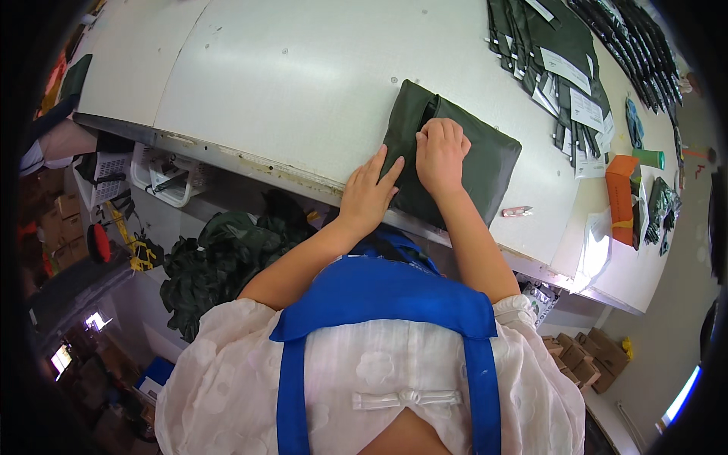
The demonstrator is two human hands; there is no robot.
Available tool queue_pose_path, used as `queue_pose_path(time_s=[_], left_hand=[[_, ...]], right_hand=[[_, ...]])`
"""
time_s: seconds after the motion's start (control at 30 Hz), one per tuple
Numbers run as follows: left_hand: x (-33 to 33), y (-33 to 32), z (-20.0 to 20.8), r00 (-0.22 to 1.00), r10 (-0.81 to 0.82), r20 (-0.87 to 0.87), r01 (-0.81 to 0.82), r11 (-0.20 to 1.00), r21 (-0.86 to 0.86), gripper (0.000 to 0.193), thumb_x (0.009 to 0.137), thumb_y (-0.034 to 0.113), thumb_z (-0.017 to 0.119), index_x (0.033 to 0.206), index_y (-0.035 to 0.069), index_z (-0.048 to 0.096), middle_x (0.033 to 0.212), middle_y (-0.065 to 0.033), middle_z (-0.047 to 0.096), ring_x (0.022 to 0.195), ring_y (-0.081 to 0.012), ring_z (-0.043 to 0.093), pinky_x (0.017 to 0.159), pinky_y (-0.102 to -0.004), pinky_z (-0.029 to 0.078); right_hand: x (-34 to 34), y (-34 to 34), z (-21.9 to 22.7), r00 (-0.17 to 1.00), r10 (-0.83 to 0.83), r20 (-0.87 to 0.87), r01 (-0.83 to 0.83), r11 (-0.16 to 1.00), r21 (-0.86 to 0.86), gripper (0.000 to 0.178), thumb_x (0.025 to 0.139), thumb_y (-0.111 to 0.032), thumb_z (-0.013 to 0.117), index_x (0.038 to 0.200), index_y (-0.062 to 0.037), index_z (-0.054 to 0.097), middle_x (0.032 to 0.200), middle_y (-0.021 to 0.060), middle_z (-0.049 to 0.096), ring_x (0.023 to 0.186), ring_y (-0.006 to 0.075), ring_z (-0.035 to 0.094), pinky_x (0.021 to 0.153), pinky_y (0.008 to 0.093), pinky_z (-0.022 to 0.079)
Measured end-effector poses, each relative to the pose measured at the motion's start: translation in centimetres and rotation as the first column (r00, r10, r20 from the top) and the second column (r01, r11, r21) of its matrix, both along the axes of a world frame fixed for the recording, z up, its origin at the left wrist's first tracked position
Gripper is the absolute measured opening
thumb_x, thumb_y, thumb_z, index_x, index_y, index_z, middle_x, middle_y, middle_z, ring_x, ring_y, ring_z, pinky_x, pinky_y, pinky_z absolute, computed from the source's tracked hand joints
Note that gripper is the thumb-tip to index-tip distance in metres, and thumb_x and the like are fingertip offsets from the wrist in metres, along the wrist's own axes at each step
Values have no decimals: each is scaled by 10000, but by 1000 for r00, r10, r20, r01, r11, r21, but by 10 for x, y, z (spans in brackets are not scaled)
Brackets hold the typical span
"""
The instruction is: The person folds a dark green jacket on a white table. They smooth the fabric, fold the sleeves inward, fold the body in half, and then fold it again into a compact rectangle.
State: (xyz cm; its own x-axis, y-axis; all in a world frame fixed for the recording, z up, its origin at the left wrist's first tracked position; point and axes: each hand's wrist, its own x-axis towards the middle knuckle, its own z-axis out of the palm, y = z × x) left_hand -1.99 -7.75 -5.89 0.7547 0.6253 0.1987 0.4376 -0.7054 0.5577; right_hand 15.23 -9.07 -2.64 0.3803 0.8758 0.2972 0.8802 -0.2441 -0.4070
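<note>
A dark green plastic mailing bag (484, 155), filled out and roughly square, lies on the white table at its front edge. A folded strip runs along its upper left part. My right hand (442, 155) rests on top of it, fingers curled in at the edge of that strip; the fingertips are partly hidden. Against the bag's left side lies my left hand (368, 193), with fingers stretched out and spread, the fingertips touching the bag's edge.
Labelled dark bags (565, 72) fan out at the far right. Nearer are a utility knife (517, 212), an orange box (623, 199) and a green roll (649, 158). Crumpled dark plastic (220, 262) sits below the table's front edge, near a white basket (168, 178). Another person's arm shows far left.
</note>
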Motion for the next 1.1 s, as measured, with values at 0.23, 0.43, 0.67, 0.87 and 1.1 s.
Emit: queue_pose_path(time_s=[0.23,0.43,0.67,0.87,1.1], left_hand=[[-2,0,-1,1000,-5,-14,5,1000,23,575,848,129,632,1387,116,431,1451,-223,324,1177,-366,476,974,-453,399],[-4,-2,-3,999,-34,10,34,997,-74,580,858,107,621,1398,108,409,1468,-240,293,1195,-407,467,951,-449,427],[-3,-5,-4,999,-32,5,32,993,-110,583,862,90,619,1402,107,398,1476,-248,272,1226,-428,442,972,-437,421],[-2,-5,0,1000,-23,-11,21,993,-115,572,849,120,636,1378,93,422,1473,-224,278,1260,-407,413,996,-449,399],[36,37,29,993,-116,38,116,993,-4,614,877,292,600,1394,41,382,1493,-204,262,1362,-381,279,1107,-499,233]], right_hand=[[7,17,-11,998,-23,66,24,1000,-18,132,820,-130,622,928,-80,565,1003,58,571,1050,253,502,900,426,311],[4,10,-3,997,-52,52,52,999,9,133,828,-139,617,936,-76,570,1021,68,568,1069,256,495,918,430,309],[21,43,-22,994,-95,46,95,995,9,137,843,-143,603,954,-67,578,1052,77,578,1090,270,490,931,434,314],[31,57,-18,987,-161,-19,160,985,-57,115,873,-179,584,937,-84,577,1029,76,586,1059,283,518,897,448,367],[79,21,3,993,-109,-37,106,991,-80,381,873,-353,593,1165,-113,549,1242,121,530,1214,330,450,985,548,324]])
